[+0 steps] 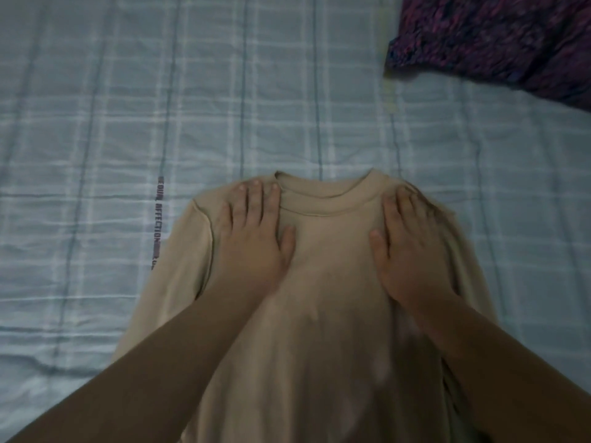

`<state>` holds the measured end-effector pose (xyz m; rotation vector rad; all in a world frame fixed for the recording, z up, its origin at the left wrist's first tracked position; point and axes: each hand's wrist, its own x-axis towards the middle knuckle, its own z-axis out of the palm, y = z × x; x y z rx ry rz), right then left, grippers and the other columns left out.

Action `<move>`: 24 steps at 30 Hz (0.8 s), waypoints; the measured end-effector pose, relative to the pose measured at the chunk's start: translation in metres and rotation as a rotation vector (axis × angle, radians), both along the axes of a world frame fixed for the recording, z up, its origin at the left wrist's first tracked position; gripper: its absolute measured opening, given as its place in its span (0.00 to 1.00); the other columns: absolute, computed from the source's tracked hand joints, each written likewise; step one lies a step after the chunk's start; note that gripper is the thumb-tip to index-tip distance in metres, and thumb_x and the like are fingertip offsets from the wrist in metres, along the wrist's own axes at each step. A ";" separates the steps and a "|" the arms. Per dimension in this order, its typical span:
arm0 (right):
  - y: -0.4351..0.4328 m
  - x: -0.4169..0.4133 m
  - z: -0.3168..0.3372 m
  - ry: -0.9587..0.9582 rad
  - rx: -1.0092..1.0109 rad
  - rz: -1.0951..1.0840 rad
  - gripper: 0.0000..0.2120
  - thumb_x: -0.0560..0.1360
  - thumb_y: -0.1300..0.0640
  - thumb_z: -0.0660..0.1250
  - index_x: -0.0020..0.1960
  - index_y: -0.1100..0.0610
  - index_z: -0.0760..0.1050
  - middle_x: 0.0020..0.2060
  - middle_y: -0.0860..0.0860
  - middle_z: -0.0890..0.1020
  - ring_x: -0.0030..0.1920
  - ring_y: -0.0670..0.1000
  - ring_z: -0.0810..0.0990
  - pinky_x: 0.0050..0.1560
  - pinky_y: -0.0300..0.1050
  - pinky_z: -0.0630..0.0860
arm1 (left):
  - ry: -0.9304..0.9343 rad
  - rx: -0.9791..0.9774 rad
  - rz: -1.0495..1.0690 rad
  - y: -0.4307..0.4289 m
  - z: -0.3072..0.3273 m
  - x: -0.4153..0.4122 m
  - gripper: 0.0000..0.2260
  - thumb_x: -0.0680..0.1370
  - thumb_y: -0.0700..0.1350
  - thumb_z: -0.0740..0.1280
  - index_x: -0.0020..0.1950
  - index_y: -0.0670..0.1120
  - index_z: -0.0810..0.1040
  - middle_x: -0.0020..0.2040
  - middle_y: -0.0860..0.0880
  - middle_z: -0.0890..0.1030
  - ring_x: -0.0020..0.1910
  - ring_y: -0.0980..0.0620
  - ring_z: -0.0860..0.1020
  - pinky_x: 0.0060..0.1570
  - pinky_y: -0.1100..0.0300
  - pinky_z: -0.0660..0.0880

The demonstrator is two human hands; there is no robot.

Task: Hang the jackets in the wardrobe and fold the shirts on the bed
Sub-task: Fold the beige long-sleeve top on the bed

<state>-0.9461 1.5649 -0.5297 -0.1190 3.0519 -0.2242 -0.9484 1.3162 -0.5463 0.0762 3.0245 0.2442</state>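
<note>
Beige, cotton-looking shirt lies front-up on the bed, w/ both hands flat on it. Left hand is spread on the shoulder just beside the collar, fingers straight, thumb angled toward the chest. Right hand mirrors it on the other shoulder, fingertips at the shoulder edge, a bit blurred. Neither pinches any cloth: palms down, pressing. My guess is they're smoothing & pinning the top so the shirt sits square before the sides go in, i.e. early in the fold.

Left sleeve runs down close along the body. Right sleeve looks bunched or tucked at the edge beside the hand; can't tell which. The hem end is out of view.

Room-wise, there's plenty of bare checked sheet left of the shirt & beyond the collar, so a sleeve could swing w/o snagging. A strip of printed text on the sheet sits just beside the left sleeve. Purple patterned cloth lies in the far right corner, well apart from the shirt. It would only crowd things if the shirt got pushed that way. No jackets or wardrobe in sight.
</note>
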 end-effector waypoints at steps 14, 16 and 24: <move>0.003 0.006 -0.004 -0.119 0.079 0.010 0.31 0.81 0.45 0.50 0.80 0.57 0.50 0.79 0.59 0.55 0.78 0.61 0.53 0.77 0.60 0.49 | -0.099 -0.021 -0.024 0.000 0.011 0.012 0.30 0.82 0.57 0.50 0.82 0.49 0.48 0.81 0.41 0.50 0.79 0.40 0.48 0.76 0.39 0.45; -0.004 0.026 0.010 -0.106 0.070 0.009 0.30 0.81 0.46 0.51 0.80 0.57 0.53 0.78 0.60 0.57 0.78 0.62 0.55 0.76 0.61 0.49 | -0.099 0.004 -0.071 -0.001 0.018 0.041 0.30 0.81 0.56 0.52 0.81 0.48 0.52 0.81 0.40 0.53 0.79 0.39 0.51 0.76 0.40 0.46; -0.001 0.241 0.050 -0.266 -0.295 0.065 0.26 0.77 0.58 0.58 0.75 0.60 0.65 0.76 0.59 0.64 0.77 0.59 0.60 0.76 0.55 0.57 | -0.226 0.094 -0.197 -0.024 0.039 0.251 0.27 0.81 0.50 0.59 0.79 0.45 0.61 0.78 0.39 0.61 0.78 0.38 0.57 0.75 0.40 0.54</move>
